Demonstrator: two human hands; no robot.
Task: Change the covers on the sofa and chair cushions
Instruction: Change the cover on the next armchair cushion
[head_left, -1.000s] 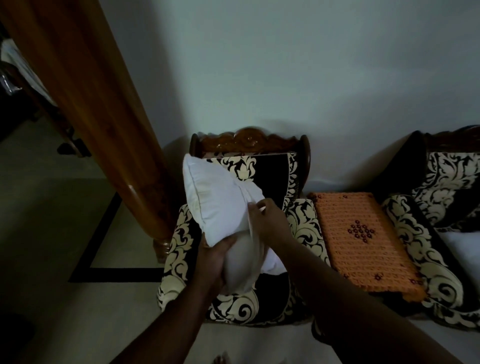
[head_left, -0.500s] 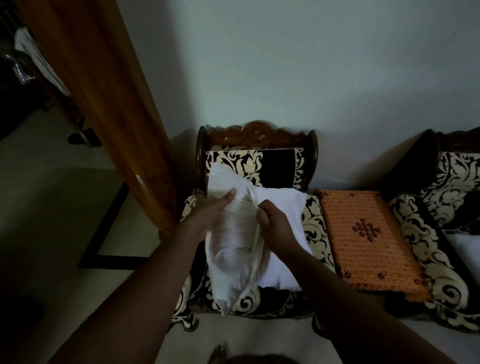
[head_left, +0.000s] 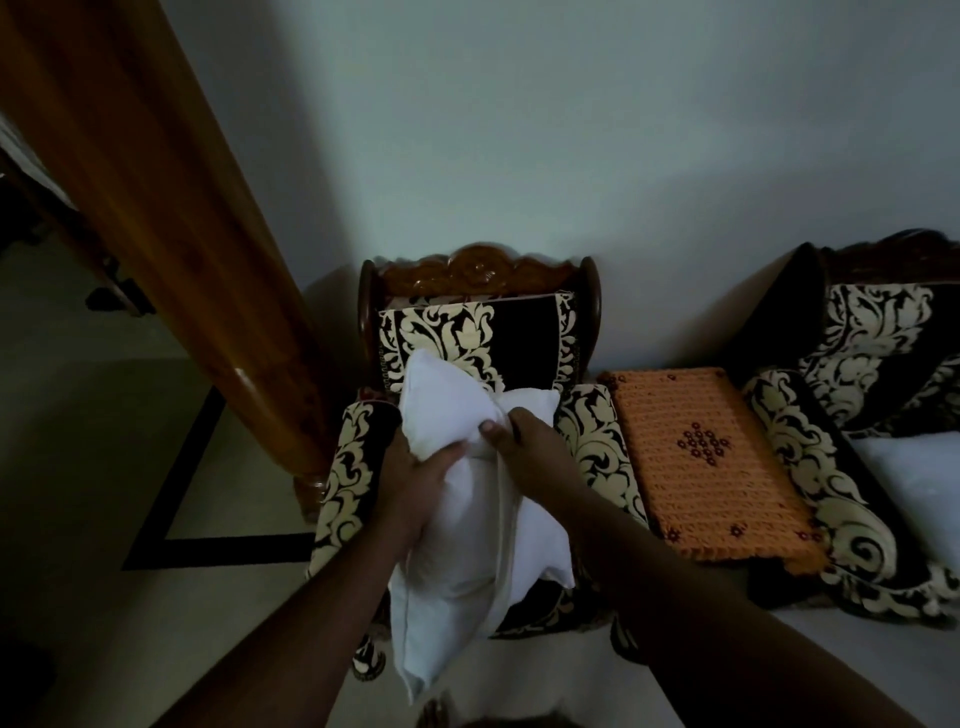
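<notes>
so, cushion swap update: two hands on one white cushion

i've got my left hand (head_left: 415, 483) gripping the white cushion (head_left: 457, 525) from its outer side to steady it, while my right hand (head_left: 524, 447) pinches the loose cover edge (head_left: 501, 519) just below it, i guess to work the cover along. the cushion hangs in front of both hands, over the chair (head_left: 478, 332). count: one chair, one orange mat (head_left: 701, 462) off to the right hand's side, one more white cushion (head_left: 919, 478) on the sofa (head_left: 852, 338) beyond.
</notes>
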